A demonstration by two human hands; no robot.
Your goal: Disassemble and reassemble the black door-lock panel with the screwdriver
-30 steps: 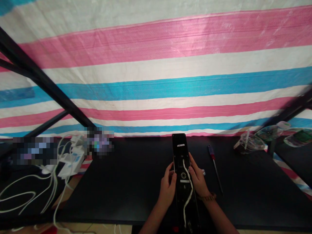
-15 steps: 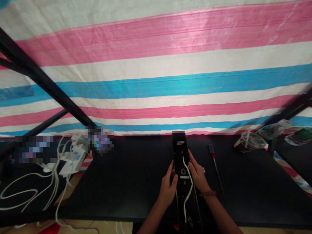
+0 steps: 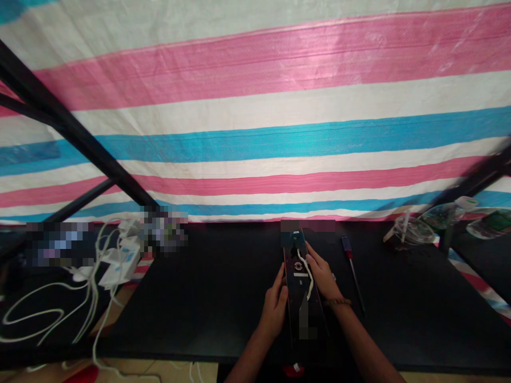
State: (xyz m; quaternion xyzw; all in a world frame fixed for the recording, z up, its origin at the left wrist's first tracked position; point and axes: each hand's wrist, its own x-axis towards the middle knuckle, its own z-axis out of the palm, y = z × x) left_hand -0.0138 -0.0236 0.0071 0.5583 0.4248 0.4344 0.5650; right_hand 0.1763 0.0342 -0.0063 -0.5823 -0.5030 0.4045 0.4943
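A long black panel (image 3: 300, 287), dark and glossy, is held between my two hands at the front middle of the table. My left hand (image 3: 274, 306) grips its left edge, and my right hand (image 3: 322, 272) grips its right edge. A white cable (image 3: 309, 274) runs along the face of the panel, beside a round fitting and a white label. The lower part of the panel is dark and partly blurred out. To the right of my right hand, a screwdriver (image 3: 350, 266) with a blue and red handle lies on the black table (image 3: 207, 298).
White cables (image 3: 91, 292) and a white box (image 3: 122, 260) are at the left. Clear plastic cups (image 3: 413, 230) and a bottle (image 3: 447, 215) stand at the back right. A striped sheet (image 3: 255, 138) hangs behind, with a black metal bar (image 3: 88, 149) crossing it.
The panel's far end has tilted and moved slightly, and its near end now looks shorter. My right hand has shifted a little up and left with it. A small red object shows below the panel.
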